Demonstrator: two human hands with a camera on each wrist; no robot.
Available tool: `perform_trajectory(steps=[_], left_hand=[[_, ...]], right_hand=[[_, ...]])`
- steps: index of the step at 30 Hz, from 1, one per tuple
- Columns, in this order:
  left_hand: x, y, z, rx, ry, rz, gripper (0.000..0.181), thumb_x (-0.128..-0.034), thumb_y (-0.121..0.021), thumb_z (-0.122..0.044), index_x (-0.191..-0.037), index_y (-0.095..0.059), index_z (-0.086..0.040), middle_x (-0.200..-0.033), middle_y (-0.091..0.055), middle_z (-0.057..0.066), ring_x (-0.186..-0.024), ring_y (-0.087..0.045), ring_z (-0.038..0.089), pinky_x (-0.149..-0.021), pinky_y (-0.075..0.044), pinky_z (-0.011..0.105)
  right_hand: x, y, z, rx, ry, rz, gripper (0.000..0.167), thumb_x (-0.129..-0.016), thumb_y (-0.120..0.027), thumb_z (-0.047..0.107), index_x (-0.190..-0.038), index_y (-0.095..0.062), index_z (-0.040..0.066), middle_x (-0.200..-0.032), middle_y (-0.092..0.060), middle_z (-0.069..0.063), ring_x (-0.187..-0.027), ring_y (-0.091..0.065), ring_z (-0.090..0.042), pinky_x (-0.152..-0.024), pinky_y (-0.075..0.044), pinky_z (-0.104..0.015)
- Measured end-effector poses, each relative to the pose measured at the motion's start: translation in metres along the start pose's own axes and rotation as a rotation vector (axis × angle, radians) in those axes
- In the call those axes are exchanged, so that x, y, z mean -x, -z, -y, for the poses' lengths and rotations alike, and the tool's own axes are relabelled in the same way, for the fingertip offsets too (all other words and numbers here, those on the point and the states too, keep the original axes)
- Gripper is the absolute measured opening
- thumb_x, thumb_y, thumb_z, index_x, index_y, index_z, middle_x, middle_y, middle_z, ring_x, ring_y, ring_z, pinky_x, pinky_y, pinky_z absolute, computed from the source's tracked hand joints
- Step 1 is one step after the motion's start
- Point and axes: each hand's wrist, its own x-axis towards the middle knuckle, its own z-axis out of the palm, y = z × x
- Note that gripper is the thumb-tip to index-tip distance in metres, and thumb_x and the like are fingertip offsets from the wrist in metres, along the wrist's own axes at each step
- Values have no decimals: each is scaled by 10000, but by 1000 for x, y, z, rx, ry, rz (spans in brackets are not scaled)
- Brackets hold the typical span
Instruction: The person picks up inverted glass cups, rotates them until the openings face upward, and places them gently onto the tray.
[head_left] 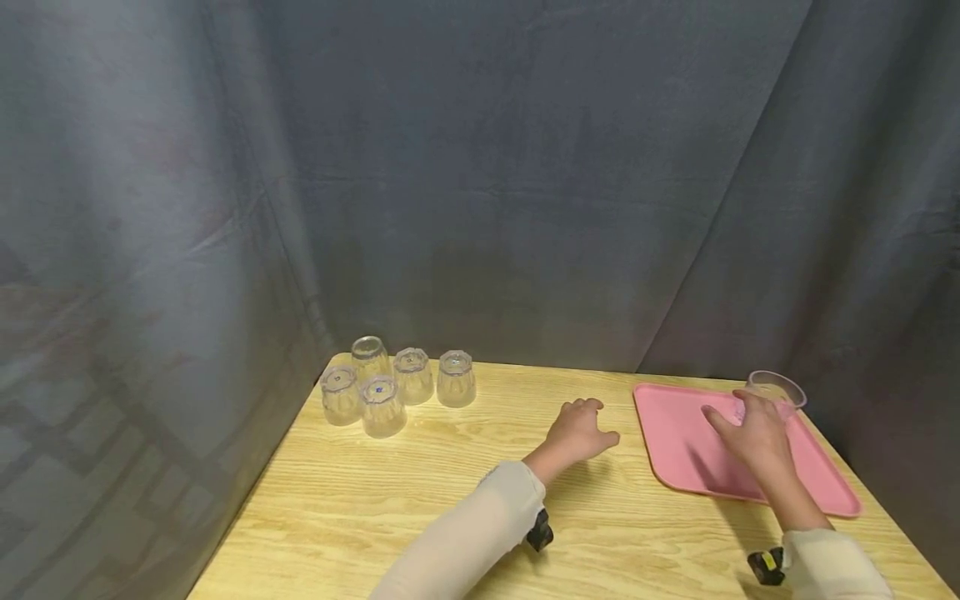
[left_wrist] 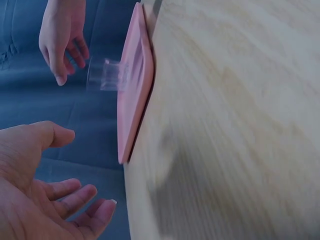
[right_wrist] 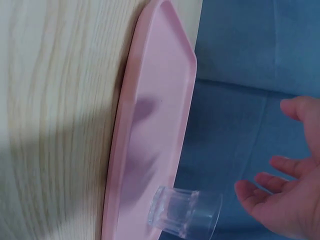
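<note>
A clear plastic cup stands on the pink tray with its wide rim up, near the tray's far right corner. My right hand hovers above the tray beside the cup. In the right wrist view its fingers are loosely bent and apart from the cup, with nothing in them. My left hand is in the air over the table, left of the tray. Its thumb and fingers are spread and hold nothing in the left wrist view.
Several clear cups stand upside down in a group at the table's far left corner. The wooden table is bordered by grey curtains at the back and both sides. A black wrist device sits at the left sleeve.
</note>
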Motion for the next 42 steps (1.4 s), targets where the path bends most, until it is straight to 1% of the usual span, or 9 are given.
perform_trajectory(steps=[5, 10, 15, 19, 24, 29, 34, 42], left_hand=[[-1, 12, 5, -16, 14, -24, 591, -893, -723, -430, -1409, -571, -186, -1333, -604, -31, -1242, -519, 173, -913, -518, 291], [-3, 22, 9, -40, 17, -47, 600, -895, -720, -431, -1418, -561, -183, -1330, -599, -28, -1245, -507, 177, -916, -515, 293], [-5, 34, 16, -52, 14, -69, 611, -901, -714, -411, -1434, -550, -160, -1359, -589, -8, -1257, -500, 198, -936, -512, 310], [-9, 46, 23, -54, 19, -85, 614, -911, -701, -405, -1444, -539, -147, -1387, -578, 11, -1262, -493, 216, -943, -511, 333], [-12, 62, 32, -57, 27, -110, 616, -909, -706, -380, -1446, -538, -128, -1409, -576, 46, -1294, -485, 248, -984, -504, 367], [-14, 75, 37, -67, 51, -123, 611, -913, -714, -372, -1446, -540, -128, -1411, -574, 59, -1294, -481, 258, -1005, -491, 378], [-15, 83, 41, -79, 70, -127, 605, -918, -712, -367, -1447, -537, -133, -1405, -570, 57, -1284, -474, 256, -1006, -489, 385], [-15, 94, 54, -122, 96, -158, 610, -888, -743, -349, -1419, -559, -113, -1357, -592, 68, -1222, -486, 261, -950, -509, 385]], right_hand=[[4, -4, 8, -15, 3, 42, 724, -991, -612, 383, -1380, -388, -184, -1377, -331, -474, -1246, -343, -650, -978, -335, -762], [7, -9, 17, -24, 4, 71, 750, -994, -607, 398, -1394, -371, -192, -1336, -366, -468, -1204, -392, -641, -975, -362, -747], [10, -16, 23, -40, 13, 103, 783, -995, -604, 424, -1414, -354, -188, -1358, -362, -461, -1220, -393, -636, -965, -372, -744], [12, -21, 27, -52, 38, 126, 784, -996, -603, 425, -1425, -353, -183, -1361, -371, -451, -1208, -428, -617, -938, -401, -720], [14, -26, 33, -66, 46, 170, 807, -999, -589, 448, -1444, -336, -176, -1382, -361, -448, -1220, -427, -618, -953, -399, -714], [16, -30, 38, -69, 57, 182, 813, -1001, -585, 458, -1446, -337, -175, -1385, -368, -442, -1230, -419, -624, -969, -392, -715], [18, -33, 43, -73, 63, 189, 817, -1006, -576, 467, -1450, -333, -173, -1389, -367, -437, -1237, -411, -622, -972, -390, -716], [21, -37, 50, -86, 79, 194, 804, -1002, -594, 455, -1457, -339, -157, -1398, -376, -430, -1243, -420, -616, -970, -398, -713]])
